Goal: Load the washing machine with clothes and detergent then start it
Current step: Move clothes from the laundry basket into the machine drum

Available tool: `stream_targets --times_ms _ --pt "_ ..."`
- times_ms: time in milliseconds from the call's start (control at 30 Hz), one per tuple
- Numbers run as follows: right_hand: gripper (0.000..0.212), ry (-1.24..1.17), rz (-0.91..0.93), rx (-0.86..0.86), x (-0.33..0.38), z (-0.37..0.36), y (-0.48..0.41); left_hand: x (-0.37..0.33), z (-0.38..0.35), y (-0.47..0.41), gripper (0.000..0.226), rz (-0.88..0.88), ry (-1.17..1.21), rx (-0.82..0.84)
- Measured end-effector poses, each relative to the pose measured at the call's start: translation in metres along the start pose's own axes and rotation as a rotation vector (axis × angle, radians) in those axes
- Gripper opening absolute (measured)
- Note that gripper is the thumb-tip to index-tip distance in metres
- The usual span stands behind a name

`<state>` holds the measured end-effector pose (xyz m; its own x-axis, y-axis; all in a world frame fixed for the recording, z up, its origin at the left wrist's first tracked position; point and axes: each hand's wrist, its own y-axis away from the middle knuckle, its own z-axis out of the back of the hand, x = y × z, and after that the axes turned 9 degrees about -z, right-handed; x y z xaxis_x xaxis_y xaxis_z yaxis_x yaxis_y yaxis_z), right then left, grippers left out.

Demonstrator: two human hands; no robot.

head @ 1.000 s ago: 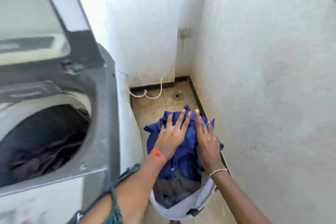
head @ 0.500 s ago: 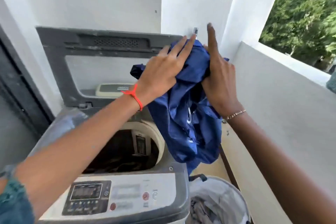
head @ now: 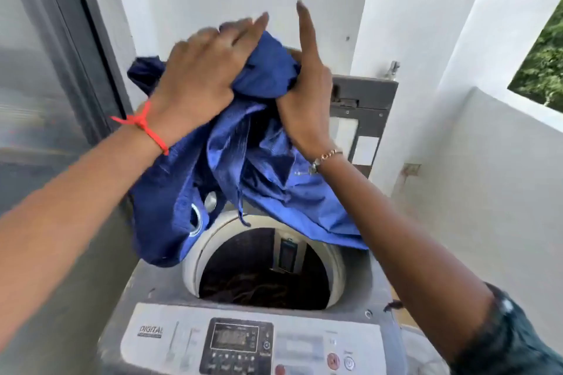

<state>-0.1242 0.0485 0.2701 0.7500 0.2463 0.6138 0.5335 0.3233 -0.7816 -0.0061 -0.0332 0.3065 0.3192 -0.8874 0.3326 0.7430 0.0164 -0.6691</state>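
- Left hand (head: 198, 76), frame centre-left, clutches the blue garment (head: 243, 167).
- Garment hangs mid-frame above the washing machine's (head: 152, 289) open drum (head: 265, 271).
- Right hand (head: 307, 94) grips its right side, forefinger raised.

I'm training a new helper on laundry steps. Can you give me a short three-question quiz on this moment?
1. True or false: the washing machine lid is closed.
2. Which hands grip the blue garment? A) only the left hand B) only the right hand C) both
3. Fill in: the drum under the garment already holds dark ____.

Key:
1. False; the lid stands open behind the drum.
2. C; both hold it bunched above the opening.
3. Clothes.
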Motion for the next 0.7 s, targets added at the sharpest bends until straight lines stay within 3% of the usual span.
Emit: stream_targets --times_ms 200,367,467,567,700 --pt "0.079 0.168 -0.408 0.247 -0.110 -0.022 0.131 -0.058 -0.146 0.111 0.088 0.087 0.122 0.153" --pt "0.079 0.310 -0.567 0.453 -0.169 -0.019 0.202 -0.106 -0.226 0.175 0.071 0.144 0.222 0.376" --pt "0.083 0.471 -0.687 0.675 -0.197 -0.011 0.222 -0.124 -0.246 0.194 0.094 0.205 0.237 0.637" --pt "0.100 0.646 -0.753 0.876 -0.215 0.004 0.224 -0.135 -0.254 0.201 0.101 0.152 0.282 0.772" --pt "0.113 0.998 -0.585 0.762 -0.230 0.041 0.197 -0.134 -0.259 0.183 0.111 0.089 0.289 0.745"
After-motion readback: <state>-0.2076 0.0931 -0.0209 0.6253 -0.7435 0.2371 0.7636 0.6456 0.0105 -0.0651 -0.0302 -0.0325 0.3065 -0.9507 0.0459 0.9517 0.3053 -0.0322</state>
